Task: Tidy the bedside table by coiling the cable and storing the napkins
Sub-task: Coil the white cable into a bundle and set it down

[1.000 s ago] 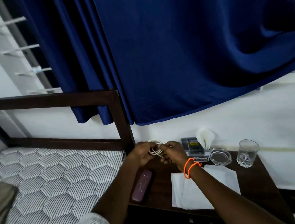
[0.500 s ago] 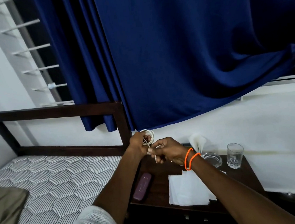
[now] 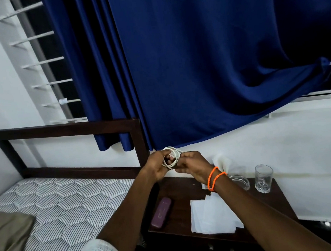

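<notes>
White cable (image 3: 171,158) now forms a fuller coil, gripped by both hands (image 3: 176,165) drawn closer together than before

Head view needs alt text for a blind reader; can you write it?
Both hands, left hand and right hand, hold a coiled white cable above a dark wooden bedside table with loose white paper napkins.

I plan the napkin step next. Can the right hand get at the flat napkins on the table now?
Probably not yet. The right hand pinches the white cable together with the left hand. The napkins lie uncovered below its forearm, so the way looks free once it lets go.
</notes>
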### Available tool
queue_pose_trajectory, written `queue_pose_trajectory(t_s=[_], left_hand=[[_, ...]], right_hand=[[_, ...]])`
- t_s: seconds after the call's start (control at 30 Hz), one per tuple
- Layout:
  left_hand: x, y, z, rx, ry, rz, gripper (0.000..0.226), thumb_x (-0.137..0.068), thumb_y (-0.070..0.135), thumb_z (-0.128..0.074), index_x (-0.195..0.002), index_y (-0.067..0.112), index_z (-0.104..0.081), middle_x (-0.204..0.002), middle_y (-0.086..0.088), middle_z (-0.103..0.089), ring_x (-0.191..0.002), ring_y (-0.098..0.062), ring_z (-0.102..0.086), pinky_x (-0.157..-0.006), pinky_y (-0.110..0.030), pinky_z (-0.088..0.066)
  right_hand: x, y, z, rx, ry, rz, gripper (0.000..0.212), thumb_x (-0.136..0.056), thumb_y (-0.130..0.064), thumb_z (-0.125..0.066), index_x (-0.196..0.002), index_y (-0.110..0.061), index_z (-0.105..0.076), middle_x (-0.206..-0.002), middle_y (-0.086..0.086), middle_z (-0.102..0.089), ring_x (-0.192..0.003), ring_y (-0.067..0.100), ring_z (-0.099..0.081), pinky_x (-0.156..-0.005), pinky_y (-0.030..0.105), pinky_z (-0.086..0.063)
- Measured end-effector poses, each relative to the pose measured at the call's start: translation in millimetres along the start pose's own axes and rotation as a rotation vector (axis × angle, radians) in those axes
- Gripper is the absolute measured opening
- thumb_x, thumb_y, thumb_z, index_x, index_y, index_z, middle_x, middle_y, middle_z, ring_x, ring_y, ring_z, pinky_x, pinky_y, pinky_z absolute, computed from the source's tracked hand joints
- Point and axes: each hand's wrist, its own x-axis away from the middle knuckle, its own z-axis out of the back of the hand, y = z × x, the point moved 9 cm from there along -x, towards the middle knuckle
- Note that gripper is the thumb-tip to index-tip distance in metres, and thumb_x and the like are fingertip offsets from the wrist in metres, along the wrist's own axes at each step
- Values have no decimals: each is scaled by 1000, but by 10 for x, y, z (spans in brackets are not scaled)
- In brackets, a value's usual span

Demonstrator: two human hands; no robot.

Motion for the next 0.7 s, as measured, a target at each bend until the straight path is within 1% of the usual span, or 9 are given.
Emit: queue_pose_trajectory(t_s=[0.1,0.2,0.27,0.33,0.4,0.47,0.53,0.6,0.7], left_hand=[[-6,58,29,-66,22,-71,15,-97,3,-54,-102,0,-68,-75,-10,-62,-58,-15,-59,-56,-26,-50],[-36,127,50,-174,74,-149,17,-98,5,-55,-109,0,-67,-82,-11,-69,-65,-18,-64,-58,-28,-53],[-56,149,50,-236,98,-177,28,-99,6,-54,-123,-4,-61,-77,-8,-67,-63,-17,-63,-58,-27,-51],[-56,183,49,-331,126,-215,35,-97,5,-54,-132,-3,-57,-87,-14,-69,-71,-21,-67,-61,-26,-51],[-40,234,36,-437,141,-282,29,-95,2,-54,-121,2,-65,-100,-16,-71,-79,-20,-68,-64,-23,-52],[-12,264,2,-500,134,-340,19,-95,3,-55,-107,7,-69,-97,-12,-72,-75,-15,-65,-61,-21,-50],[-5,282,-14,-571,127,-376,18,-95,2,-54,-102,7,-70,-94,-10,-71,-76,-15,-64,-61,-23,-50],[-12,283,-1,-605,114,-366,17,-96,-1,-55,-102,5,-69,-92,-12,-71,-77,-19,-64,-62,-25,-51],[-31,217,-4,-457,10,-246,13,-97,-4,-57,-106,-2,-66,-90,-16,-70,-71,-20,-65,-58,-26,-55]], right_hand=[[-10,12,-57,-226,-40,-14,29,-86,3,-59,-113,11,-68,-107,27,-72,-97,34,-70,-99,45,-55],[-11,30,-59,-251,-10,22,28,-86,1,-71,-112,9,-68,-112,28,-71,-102,35,-70,-99,45,-55],[-28,64,-48,-257,36,20,32,-83,7,-73,-114,6,-68,-111,27,-72,-100,34,-71,-93,39,-58],[-42,80,-47,-292,65,-5,33,-82,15,-68,-113,6,-68,-103,26,-72,-90,30,-71,-78,31,-58],[-43,85,-40,-313,81,-48,30,-82,18,-63,-108,6,-69,-93,22,-71,-78,25,-68,-68,26,-53],[-40,88,-34,-312,87,-87,26,-81,19,-60,-100,5,-71,-84,18,-70,-70,21,-64,-62,24,-48],[-35,80,-24,-313,94,-111,24,-80,19,-58,-93,4,-71,-79,17,-67,-64,18,-59,-56,23,-44],[-32,76,-6,-319,96,-132,25,-78,20,-55,-89,2,-69,-77,16,-63,-62,16,-54,-53,22,-41],[-22,90,4,-354,47,-176,23,-80,17,-53,-84,-3,-64,-78,13,-60,-63,15,-51,-55,22,-40]])
